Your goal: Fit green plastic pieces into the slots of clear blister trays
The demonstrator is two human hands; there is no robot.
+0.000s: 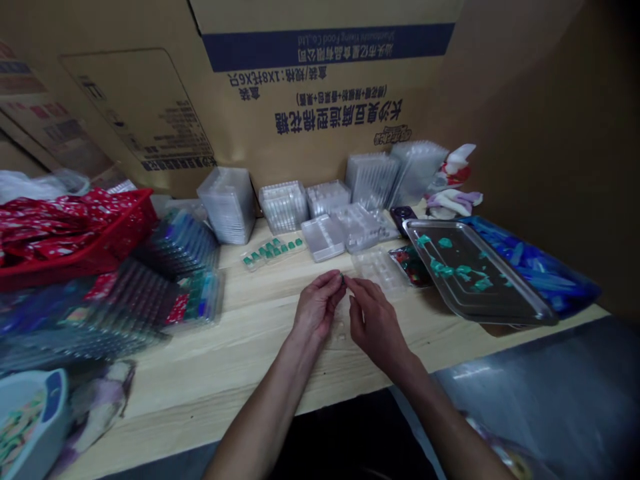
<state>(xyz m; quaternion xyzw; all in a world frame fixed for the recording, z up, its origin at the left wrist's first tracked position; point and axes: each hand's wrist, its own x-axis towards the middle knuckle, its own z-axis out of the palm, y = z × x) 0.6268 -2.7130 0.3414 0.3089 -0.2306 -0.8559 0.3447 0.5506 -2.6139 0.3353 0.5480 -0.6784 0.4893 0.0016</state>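
My left hand [317, 308] and my right hand [376, 321] meet over the middle of the wooden table [240, 360], fingertips pinched together on a tiny object I cannot make out. A clear plastic blister tray [381, 269] lies just beyond my right hand. To the right a metal tray [493, 293] holds several small green pieces [453, 270]. Farther back, a clear strip filled with green pieces [273, 251] lies flat on the table.
Stacks of clear plastic trays [229, 203] line the back under a large cardboard box [320, 87]. A red basket [75, 233] and piled packets [115, 300] fill the left. A blue plastic bag [540, 267] lies at the right, a bowl [30, 420] at bottom left.
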